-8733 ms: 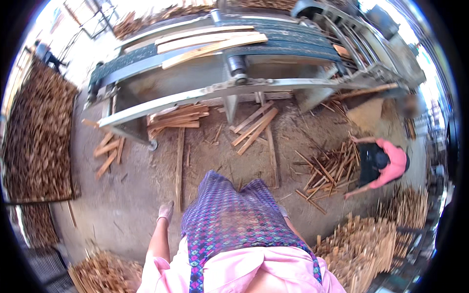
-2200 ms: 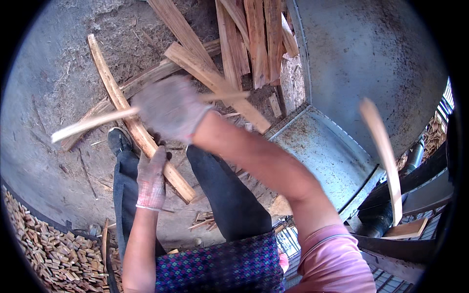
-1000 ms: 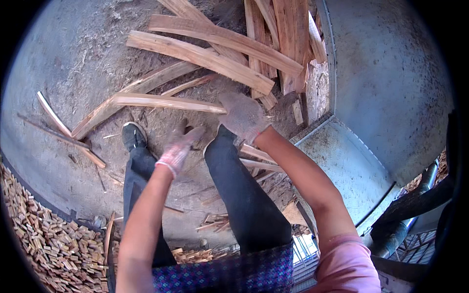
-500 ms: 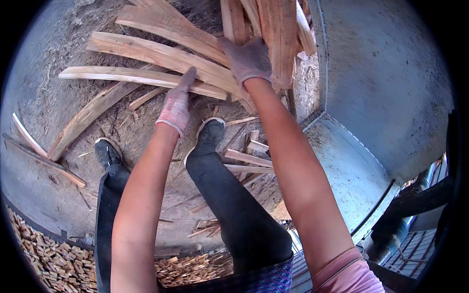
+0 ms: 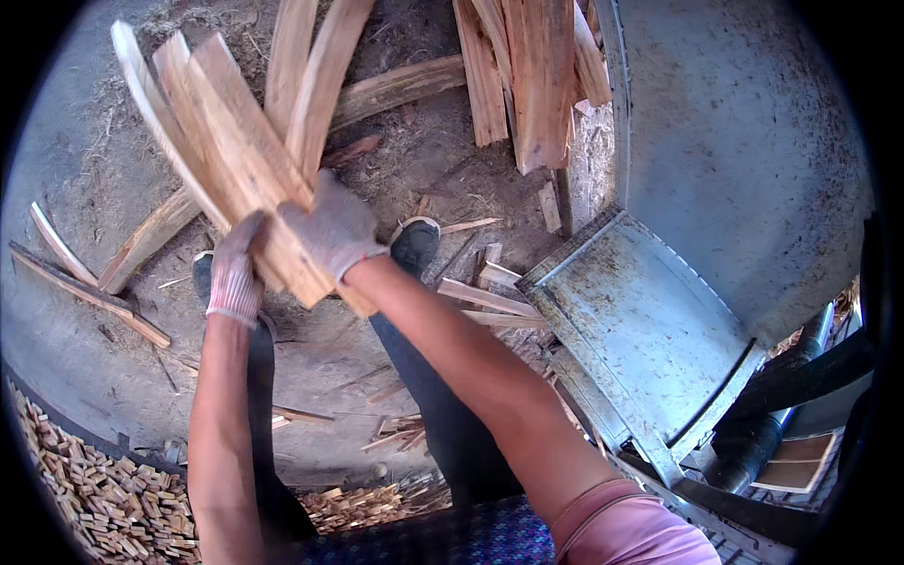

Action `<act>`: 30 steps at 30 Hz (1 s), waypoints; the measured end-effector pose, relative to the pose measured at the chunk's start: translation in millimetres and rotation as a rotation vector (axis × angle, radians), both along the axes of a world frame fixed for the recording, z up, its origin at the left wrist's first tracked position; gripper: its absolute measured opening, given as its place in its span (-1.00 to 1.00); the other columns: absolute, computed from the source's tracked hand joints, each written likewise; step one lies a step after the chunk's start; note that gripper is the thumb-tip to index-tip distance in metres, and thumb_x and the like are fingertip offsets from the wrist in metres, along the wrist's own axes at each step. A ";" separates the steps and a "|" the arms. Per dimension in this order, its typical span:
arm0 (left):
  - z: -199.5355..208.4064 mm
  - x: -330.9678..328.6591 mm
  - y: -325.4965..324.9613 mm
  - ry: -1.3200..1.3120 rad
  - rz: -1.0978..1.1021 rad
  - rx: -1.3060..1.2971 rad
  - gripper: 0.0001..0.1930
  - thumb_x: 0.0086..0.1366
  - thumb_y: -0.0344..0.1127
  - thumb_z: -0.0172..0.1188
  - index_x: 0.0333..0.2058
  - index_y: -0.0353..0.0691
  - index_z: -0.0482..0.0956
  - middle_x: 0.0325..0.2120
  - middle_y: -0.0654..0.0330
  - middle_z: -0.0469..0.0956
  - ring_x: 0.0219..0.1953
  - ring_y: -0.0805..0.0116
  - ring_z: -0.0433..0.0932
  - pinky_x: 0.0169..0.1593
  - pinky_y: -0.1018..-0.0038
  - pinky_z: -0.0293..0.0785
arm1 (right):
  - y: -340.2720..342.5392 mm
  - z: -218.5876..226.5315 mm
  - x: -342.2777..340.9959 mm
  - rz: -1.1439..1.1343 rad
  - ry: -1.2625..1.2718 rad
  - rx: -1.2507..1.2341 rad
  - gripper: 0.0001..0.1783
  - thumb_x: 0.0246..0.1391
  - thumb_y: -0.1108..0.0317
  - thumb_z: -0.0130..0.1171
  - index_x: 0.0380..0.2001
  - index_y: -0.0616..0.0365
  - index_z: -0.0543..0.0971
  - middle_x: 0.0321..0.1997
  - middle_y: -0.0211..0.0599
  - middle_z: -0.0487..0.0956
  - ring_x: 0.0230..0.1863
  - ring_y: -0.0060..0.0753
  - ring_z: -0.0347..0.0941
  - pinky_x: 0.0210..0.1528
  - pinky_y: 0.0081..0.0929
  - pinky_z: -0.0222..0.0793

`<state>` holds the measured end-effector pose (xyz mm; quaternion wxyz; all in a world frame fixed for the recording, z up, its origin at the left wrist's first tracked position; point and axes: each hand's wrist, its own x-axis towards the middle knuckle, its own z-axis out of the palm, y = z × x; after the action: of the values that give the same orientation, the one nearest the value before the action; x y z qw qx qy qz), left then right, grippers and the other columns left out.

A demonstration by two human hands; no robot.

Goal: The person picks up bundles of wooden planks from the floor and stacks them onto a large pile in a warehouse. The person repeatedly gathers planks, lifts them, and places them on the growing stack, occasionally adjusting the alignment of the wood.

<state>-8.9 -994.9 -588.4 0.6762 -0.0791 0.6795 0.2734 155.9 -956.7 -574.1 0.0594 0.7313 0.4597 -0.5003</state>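
The wide head view looks down onto the hands [image 5: 331, 224].

Pale wooden slats [image 5: 237, 141] slant far-left, loosely bunched lengthwise.

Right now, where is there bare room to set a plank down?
The metal ledge beside the large panel holds only brown specks; the floor between left slats and block pile looks mostly bare. Scraps crowd beside the right shoe.
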 end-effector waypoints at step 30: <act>114.8 -2.4 -58.2 0.480 -0.664 0.361 -0.22 0.28 -0.24 0.38 0.39 -0.39 0.24 0.12 -0.08 0.54 0.12 0.19 0.55 0.26 0.36 0.42 | -14.7 114.9 229.1 -0.272 -0.404 0.227 0.14 0.08 -0.21 0.30 0.39 0.54 0.14 0.32 0.46 0.35 0.36 0.24 0.34 0.41 -0.17 0.19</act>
<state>-11.3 -1053.1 -473.6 0.5536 0.3284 0.7470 0.1663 385.0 -971.4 -459.2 -0.0005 0.8734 0.3891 -0.2929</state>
